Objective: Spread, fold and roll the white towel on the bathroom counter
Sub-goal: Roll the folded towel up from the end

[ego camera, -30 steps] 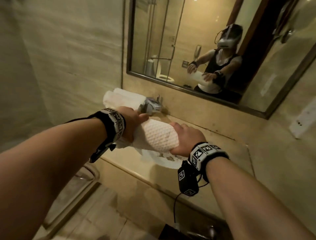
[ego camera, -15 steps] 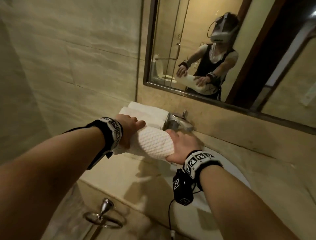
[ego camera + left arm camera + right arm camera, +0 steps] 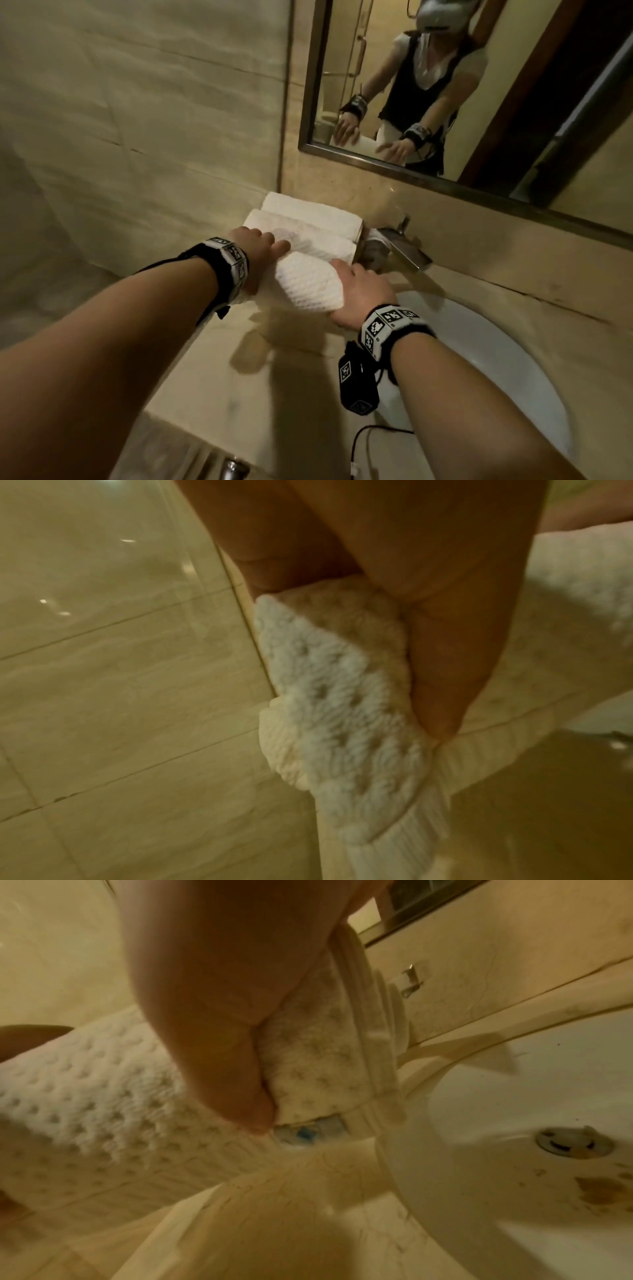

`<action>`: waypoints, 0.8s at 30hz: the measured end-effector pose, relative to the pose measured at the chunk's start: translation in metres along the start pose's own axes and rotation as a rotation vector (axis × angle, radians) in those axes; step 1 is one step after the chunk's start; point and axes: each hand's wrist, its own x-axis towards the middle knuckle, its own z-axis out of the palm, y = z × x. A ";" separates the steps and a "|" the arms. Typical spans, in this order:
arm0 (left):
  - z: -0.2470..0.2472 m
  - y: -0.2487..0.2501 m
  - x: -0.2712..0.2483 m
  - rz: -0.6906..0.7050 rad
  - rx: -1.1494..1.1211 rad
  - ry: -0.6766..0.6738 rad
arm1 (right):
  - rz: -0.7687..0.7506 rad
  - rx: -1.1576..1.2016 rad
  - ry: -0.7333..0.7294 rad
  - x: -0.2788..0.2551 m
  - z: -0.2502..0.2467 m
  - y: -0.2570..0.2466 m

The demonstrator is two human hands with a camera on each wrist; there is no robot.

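Observation:
The white towel [image 3: 308,284], waffle-textured and rolled into a thick cylinder, hangs low over the beige counter [image 3: 239,377] in front of two other rolled towels. My left hand [image 3: 257,250] grips its left end, thumb lying along the top. At the other end my right hand [image 3: 363,291] clasps it with the thumb over the roll. In the left wrist view my left hand [image 3: 428,615] presses into the towel's [image 3: 342,710] spiral end. The right wrist view shows my right hand [image 3: 222,1001] over the towel [image 3: 85,1083], near a small label. I cannot tell whether the roll touches the counter.
Two rolled white towels [image 3: 308,219] lie side by side in the back left corner against the wall. A metal faucet [image 3: 400,250] stands just right of them, over the white sink [image 3: 496,359]. A mirror [image 3: 342,150] hangs above. A metal ring fitting [image 3: 233,469] sits below the counter's front edge.
Both hands have carried the rolled towel from over the sink left and back, up to the two stacked rolls. The head view has tilted down toward the counter.

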 end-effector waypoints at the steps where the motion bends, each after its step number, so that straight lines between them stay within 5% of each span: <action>1: 0.003 -0.002 0.007 0.011 0.011 0.009 | 0.003 0.010 -0.005 0.007 0.004 -0.001; 12: 0.045 -0.019 0.088 0.003 0.076 0.083 | 0.034 0.062 0.019 0.080 0.044 -0.013; 24: 0.063 -0.015 0.097 -0.066 -0.108 -0.012 | -0.031 0.041 -0.001 0.098 0.051 -0.016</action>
